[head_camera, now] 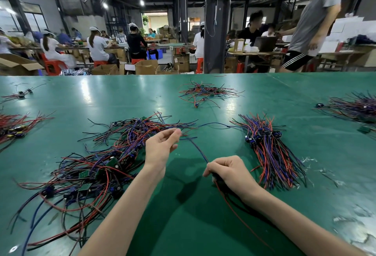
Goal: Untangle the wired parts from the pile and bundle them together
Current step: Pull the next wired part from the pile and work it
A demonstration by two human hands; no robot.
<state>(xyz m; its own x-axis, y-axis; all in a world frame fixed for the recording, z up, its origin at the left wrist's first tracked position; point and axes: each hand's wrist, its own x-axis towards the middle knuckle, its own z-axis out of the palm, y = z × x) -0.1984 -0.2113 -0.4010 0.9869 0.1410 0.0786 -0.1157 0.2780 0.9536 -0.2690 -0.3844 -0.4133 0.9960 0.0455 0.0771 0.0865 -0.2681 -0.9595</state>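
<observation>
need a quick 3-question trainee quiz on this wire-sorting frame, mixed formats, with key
1. Multiple choice: on which side of the right hand does the tidy bundle lie?
A) the person's right
B) the person's left
C) under the forearm
2. True or false: the left hand lies flat on the table and holds nothing.
3. Fill in: the wire running from the left hand to the right hand is ____ in colour.

Key:
1. A
2. False: it is raised and its fingers pinch the wire.
3. blue
</observation>
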